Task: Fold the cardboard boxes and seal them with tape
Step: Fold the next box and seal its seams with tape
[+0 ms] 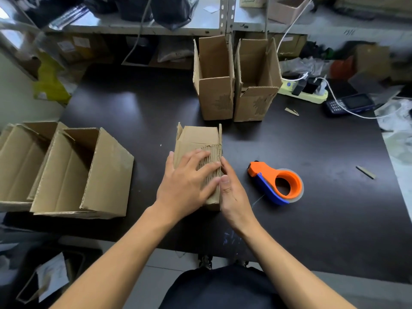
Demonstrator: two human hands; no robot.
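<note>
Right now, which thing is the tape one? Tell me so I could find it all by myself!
Look at the big dark table. Find the small cardboard box that both hands are pressing in the middle, then look just to its right. The tape dispenser lies there alone, untouched; it is the only bright orange and blue plastic thing among all the brown boxes.

Small box under the hands: brown corrugated cardboard, matt, top skin torn off showing rough ribbed fluting. Tape dispenser: smooth orange and blue plastic, slight sheen, clear glossy tape. Table: dark, smooth, semi-gloss with soft reflections. Shelf frame: grey painted metal.
</note>
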